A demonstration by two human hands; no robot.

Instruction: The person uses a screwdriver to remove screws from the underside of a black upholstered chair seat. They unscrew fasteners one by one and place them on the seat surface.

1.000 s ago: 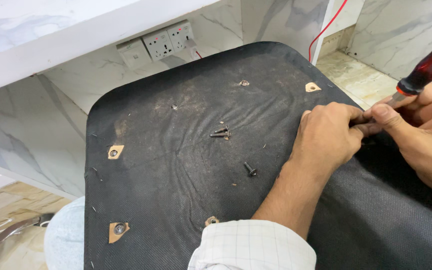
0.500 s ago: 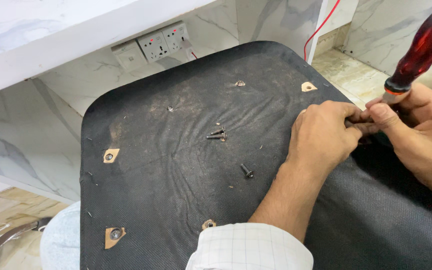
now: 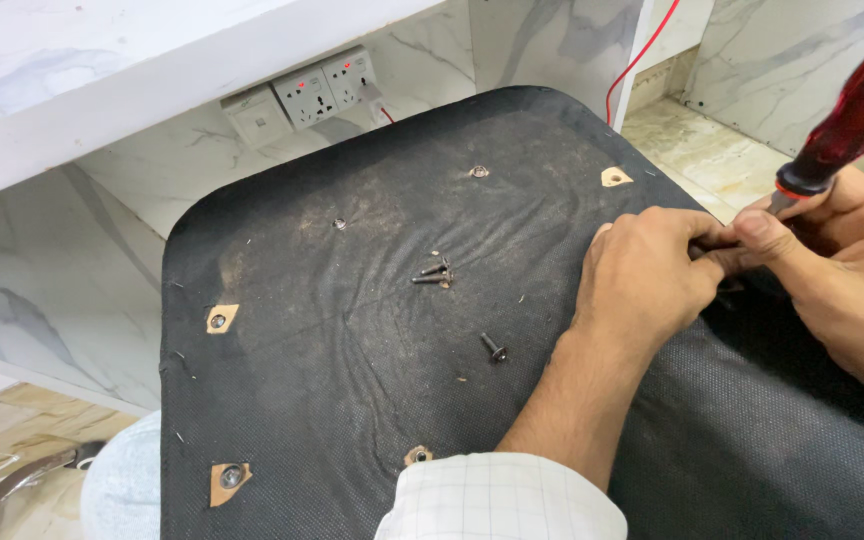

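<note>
A chair seat lies upside down, its underside covered in black fabric (image 3: 332, 400). My left hand (image 3: 647, 272) rests on the seat's right part, with its fingers pinched together at the tip of a screwdriver; what sits between them is hidden. My right hand (image 3: 842, 275) grips the screwdriver just below its dark red handle (image 3: 852, 110), which rises steeply to the upper right. Two loose dark screws (image 3: 434, 274) lie together near the seat's middle. A third screw (image 3: 493, 347) lies alone closer to me.
Several cut-outs with screw holes (image 3: 220, 320) show brown board along the seat's edges. A white marble counter (image 3: 102, 90) with wall sockets (image 3: 327, 92) stands behind. A red cable (image 3: 642, 55) hangs at the back right. Tiled floor (image 3: 692, 150) lies beyond.
The screwdriver handle has swung from a low slant to a steeper one, up and to the right. Both hands stay pinched at the same spot on the seat.
</note>
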